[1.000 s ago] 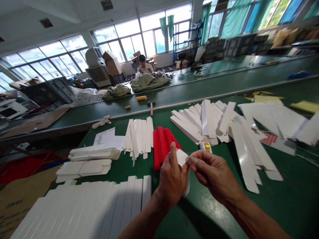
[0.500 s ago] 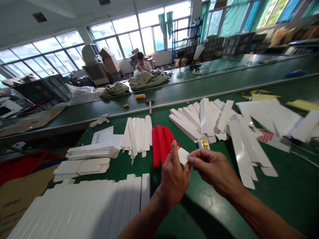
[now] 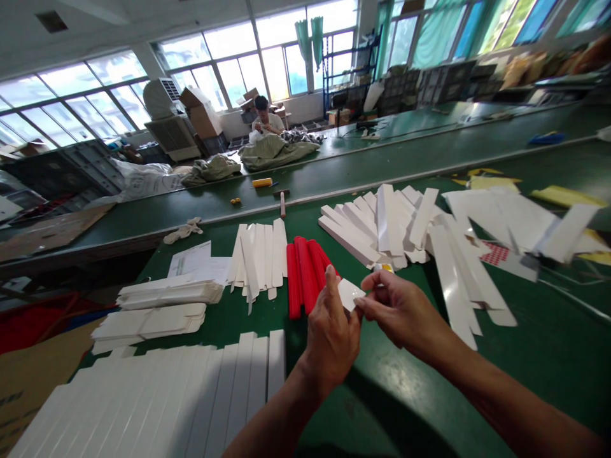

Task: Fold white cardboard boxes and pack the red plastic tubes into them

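Note:
My left hand [image 3: 331,331] is wrapped round a slim white cardboard box [image 3: 351,294], forefinger stretched along its side. Only the box's end, facing up, shows; its length is hidden by the hand. My right hand [image 3: 398,308] has its thumb and curled forefinger pinched at the right corner of that end. Small bright spots show on the white surface there. Just beyond the left hand lies a bunch of red ribbed sticks [image 3: 303,277]. A small roll with yellow on it [image 3: 383,268], partly hidden, sits behind the right hand.
Finished-looking white boxes [image 3: 157,401] lie in a row at front left, with bundled flat cartons [image 3: 150,323] behind. Loose white cartons [image 3: 382,222] spread across the back right. A hammer [image 3: 282,202] lies near the rail. Across the green benches [image 3: 405,149] sits a person [image 3: 266,117].
My right hand's forefinger has lifted and curled slightly away from the box, with the thumb still at its corner. The box end shows more. The view has shifted a little.

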The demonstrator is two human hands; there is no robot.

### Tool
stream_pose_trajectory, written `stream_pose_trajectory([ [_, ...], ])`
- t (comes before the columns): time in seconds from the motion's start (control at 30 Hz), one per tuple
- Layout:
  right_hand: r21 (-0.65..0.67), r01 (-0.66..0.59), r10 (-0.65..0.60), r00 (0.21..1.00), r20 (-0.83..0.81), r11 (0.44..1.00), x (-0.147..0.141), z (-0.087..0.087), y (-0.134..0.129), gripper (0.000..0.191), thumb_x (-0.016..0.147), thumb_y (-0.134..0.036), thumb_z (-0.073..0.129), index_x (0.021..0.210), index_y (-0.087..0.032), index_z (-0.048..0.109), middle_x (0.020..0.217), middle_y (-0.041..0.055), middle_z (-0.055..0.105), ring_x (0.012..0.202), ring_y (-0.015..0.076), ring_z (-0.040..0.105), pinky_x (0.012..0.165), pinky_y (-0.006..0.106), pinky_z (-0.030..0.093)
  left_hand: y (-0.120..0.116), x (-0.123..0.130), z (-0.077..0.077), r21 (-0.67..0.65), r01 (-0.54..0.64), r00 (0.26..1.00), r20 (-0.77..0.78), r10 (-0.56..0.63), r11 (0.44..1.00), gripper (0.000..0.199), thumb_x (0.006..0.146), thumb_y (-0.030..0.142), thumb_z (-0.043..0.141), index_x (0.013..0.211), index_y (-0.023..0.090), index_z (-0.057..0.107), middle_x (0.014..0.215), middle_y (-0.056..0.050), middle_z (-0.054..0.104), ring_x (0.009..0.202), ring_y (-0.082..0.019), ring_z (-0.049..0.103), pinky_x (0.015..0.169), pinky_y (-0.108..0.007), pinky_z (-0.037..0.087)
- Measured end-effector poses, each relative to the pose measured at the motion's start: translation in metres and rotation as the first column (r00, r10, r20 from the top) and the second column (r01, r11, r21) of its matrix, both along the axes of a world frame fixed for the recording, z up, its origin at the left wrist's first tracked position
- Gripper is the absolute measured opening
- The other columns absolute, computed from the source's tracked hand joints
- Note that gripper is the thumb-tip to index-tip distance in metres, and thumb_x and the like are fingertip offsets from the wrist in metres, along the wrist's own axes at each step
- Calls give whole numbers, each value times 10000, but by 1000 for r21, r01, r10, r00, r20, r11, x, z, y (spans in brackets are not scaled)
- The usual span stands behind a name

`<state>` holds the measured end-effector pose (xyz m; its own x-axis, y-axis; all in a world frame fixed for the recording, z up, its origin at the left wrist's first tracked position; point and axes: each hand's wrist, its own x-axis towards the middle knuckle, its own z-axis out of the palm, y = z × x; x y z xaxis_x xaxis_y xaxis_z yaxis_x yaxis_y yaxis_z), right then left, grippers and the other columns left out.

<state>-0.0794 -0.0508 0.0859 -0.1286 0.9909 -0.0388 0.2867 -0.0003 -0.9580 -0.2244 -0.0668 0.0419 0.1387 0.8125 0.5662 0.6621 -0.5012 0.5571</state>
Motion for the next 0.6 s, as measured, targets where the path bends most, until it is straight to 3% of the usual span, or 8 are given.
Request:
stream_pose_trajectory([
  [0.17, -112, -62, 57, 997, -42, 992, -1, 6, 1, 232, 765, -324, 666, 830, -229, 465, 512, -81, 531, 298, 75, 374, 272, 202, 247, 2, -6, 0, 86, 27, 999, 17, -29, 996, 620, 918, 174, 516, 1465, 168, 226, 1422, -200, 443, 1339, -268, 447, 1036, -438, 482],
  [0.3, -112, -79, 67, 992, -110, 991, -3, 0, 2, 253, 783, -346, 660, 838, -229, 443, 540, -84, 538, 307, 71, 394, 263, 186, 277, 2, -16, 3, 59, 125, 992, -12, -124, 990, 344, 911, 148, 501, 1253, 191, 508, 1422, -175, 400, 1182, -237, 561, 944, -401, 535],
  [0.47, -61, -54, 41, 979, -198, 997, -8, -13, 2, 265, 820, -392, 646, 874, -225, 447, 560, -85, 553, 327, 74, 434, 297, 188, 348, 6, -30, 8, -32, 260, 965, -4, -261, 965, 426, 873, 90, 490, 1296, 135, 502, 1364, -180, 473, 1256, -245, 498, 1064, -438, 447],
  [0.6, -45, -30, 17, 964, -266, 999, -13, -20, 2, 359, 765, -432, 718, 893, -219, 460, 541, -100, 525, 352, 91, 481, 329, 206, 411, 9, -34, 11, -80, 291, 957, 29, -289, 954, 438, 852, 68, 500, 1285, 128, 504, 1350, -172, 500, 1265, -233, 490, 1087, -420, 428],
])
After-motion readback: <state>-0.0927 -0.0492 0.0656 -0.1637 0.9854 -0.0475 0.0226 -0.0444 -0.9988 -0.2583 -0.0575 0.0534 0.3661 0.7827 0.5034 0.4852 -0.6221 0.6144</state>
